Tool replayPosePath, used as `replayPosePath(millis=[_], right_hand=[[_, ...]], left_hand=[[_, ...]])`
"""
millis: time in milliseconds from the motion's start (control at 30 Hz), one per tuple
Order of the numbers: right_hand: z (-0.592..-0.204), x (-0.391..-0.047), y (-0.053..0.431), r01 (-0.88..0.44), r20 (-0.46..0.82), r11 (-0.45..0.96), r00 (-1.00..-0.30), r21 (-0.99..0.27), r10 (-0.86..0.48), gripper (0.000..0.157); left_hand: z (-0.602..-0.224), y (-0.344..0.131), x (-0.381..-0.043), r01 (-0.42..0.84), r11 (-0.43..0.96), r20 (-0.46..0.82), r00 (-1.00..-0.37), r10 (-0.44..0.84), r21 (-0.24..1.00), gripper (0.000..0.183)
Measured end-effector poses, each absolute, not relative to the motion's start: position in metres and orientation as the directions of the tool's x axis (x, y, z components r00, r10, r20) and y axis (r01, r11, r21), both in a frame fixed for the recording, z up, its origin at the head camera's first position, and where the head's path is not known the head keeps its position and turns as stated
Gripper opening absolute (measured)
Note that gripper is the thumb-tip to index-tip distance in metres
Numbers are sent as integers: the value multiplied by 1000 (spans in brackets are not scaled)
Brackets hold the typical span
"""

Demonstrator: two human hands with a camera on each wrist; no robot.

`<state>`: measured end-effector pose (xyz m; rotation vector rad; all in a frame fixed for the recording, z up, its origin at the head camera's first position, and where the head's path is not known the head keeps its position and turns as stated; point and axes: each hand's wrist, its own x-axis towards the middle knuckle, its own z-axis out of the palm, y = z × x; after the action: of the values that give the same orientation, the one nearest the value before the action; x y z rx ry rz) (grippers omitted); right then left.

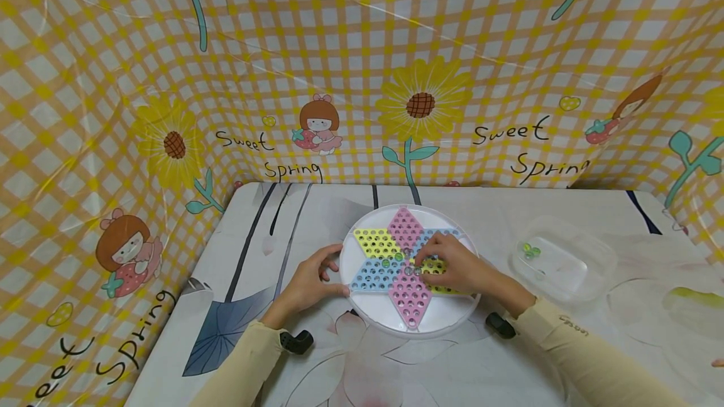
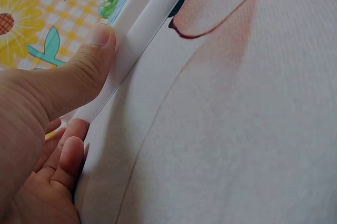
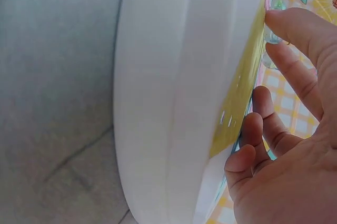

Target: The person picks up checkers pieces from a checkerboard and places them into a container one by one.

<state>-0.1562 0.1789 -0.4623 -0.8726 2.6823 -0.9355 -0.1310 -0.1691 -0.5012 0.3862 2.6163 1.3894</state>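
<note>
A round white Chinese checkers board [image 1: 364,316] with a pink, yellow and blue star of holes lies on the table. My left hand [image 1: 312,278] holds its left rim, the thumb [image 2: 100,37] on the edge and the other fingers against the side. Over the star's middle, my right hand [image 1: 449,262] pinches a glass marble [image 3: 273,37] between thumb and index finger, its remaining fingers low over a yellow section. Green marbles [image 1: 398,257] and clear marbles [image 1: 408,271] sit in holes around the centre, partly covered by the right hand in the head view.
Right of the board stands a clear plastic box [image 1: 588,256] with a few green marbles [image 1: 530,250] inside. A floral cloth [image 1: 317,357] covers the table. Behind and to the left hangs a checked yellow curtain [image 1: 362,36].
</note>
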Motion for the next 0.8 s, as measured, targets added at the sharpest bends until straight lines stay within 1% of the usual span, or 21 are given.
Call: replayPosePath(millis=[433,800], right_hand=[[-464,-157,178,-446,5,655,-829,-610,-559,15],[-464,-156,177,-467,30,641,-821,-609,-570,14]], left_hand=[[-501,-169,-131,159,536,-9,-955,297,829,90],[-501,-169,-131,149,544,-23,-955,297,826,91]])
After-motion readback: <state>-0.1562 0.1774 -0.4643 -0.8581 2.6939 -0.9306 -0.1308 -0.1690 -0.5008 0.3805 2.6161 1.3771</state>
